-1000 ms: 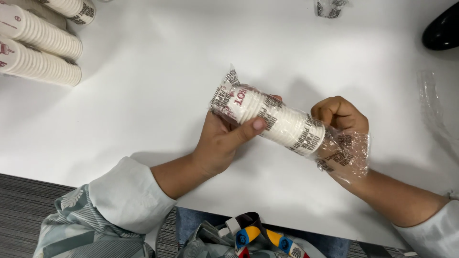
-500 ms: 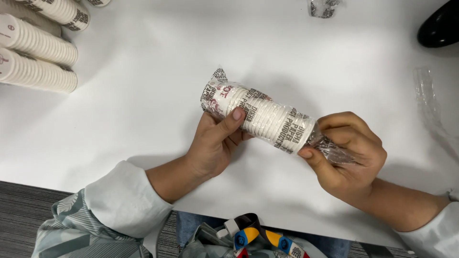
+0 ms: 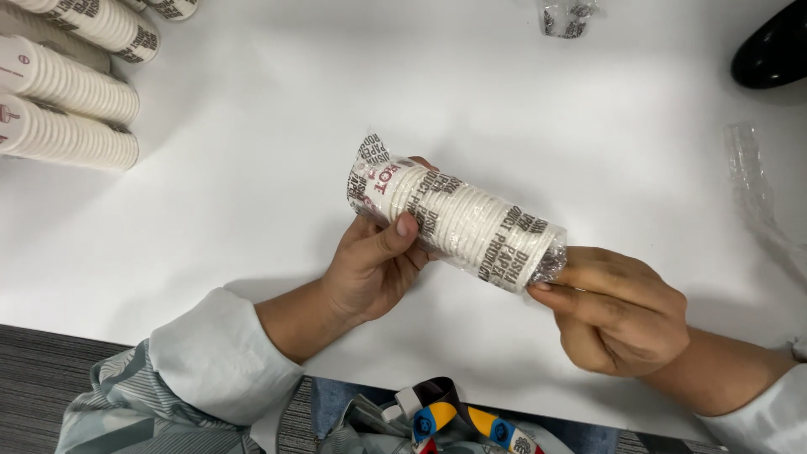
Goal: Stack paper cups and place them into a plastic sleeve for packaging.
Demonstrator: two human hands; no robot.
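Wrapped cup stack (image 3: 454, 223): a sleeve of nested white paper cups in clear printed plastic, held just above the white table (image 3: 252, 210), near the middle, lying tilted from 10 o'clock down to 4 o'clock.
Loose stacks (image 3: 76, 92): more nested cups lying on their sides at the far 10 o'clock corner, well apart from both hands.
Left hand (image 3: 370, 269): cradles the stack's upper end from below — thumb (image 3: 395, 231) pressed across the wrap, the other fingers curled round behind and clamped on it.
Right hand (image 3: 618, 307): at the stack's lower end, about 4 o'clock, fingertips (image 3: 546, 282) drawn together in a pinch on the bunched, twisted plastic there.
Stack against fingers: the cups lie between the two hands; the left grips the body, the right touches only the wrap's tail, not the cups.
Doing it well: my guess is the left should hold firm without crushing the rims, while the right works only the film.
Far edge: a scrap of crumpled wrap (image 3: 567, 17) at 12 o'clock, a black object (image 3: 773, 50) at 2 o'clock — both well clear.
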